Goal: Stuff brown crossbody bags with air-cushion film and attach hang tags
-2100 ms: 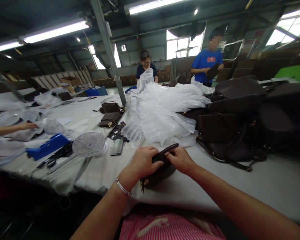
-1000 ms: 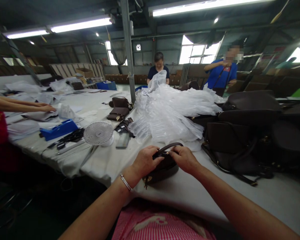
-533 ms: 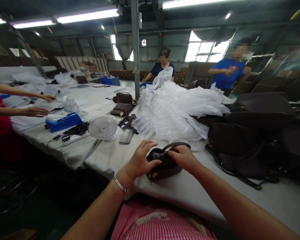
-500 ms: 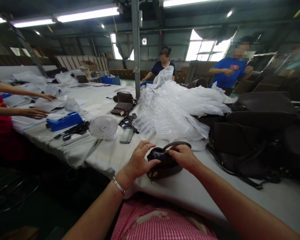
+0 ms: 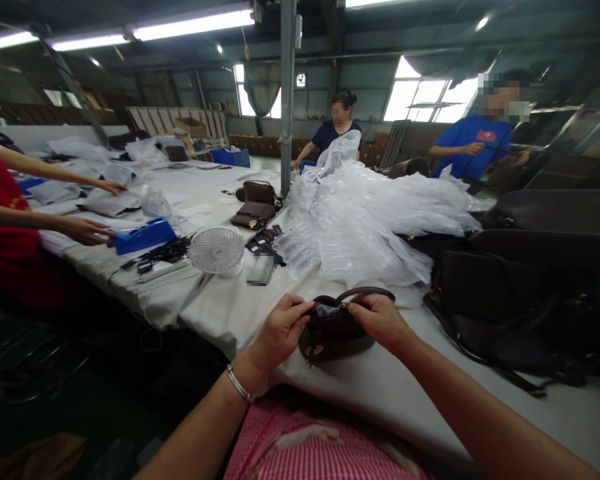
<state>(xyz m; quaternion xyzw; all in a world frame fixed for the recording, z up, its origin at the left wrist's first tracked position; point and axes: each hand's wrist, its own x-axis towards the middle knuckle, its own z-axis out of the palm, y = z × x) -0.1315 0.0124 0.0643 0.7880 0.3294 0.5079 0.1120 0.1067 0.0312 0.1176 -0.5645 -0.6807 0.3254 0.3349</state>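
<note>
White, thin plastic bags [image 5: 365, 213] in a big heap on the bench [image 5: 225, 303], just past the brown handbag [image 5: 337, 343], and in the way of a clear look at a person in a dark top [image 5: 333, 135]. On the right, a big pile of dark bags [image 5: 495, 300]. On the left, a round white fan [image 5: 216, 248], a blue holder [image 5: 146, 236], black tags [image 5: 269, 241] and another brown bag [image 5: 255, 212] near a grey post [image 5: 287, 100]. Far left, a person in red [image 5: 5, 193], with one hand close to the blue holder.

Brown handbag on the bench, close to the body, with an open mouth and something pale [image 5: 327, 311] inside.

Both arms out in front. Left grip [image 5: 283, 330] in a tight pinch on the handbag's left top edge. Right grip [image 5: 380, 319] also tight on the top, by the curved handle [image 5: 367, 289].

Half a second ago, left grip wide open over the mouth; now shut on the edge. Right grip still in the same spot.
</note>
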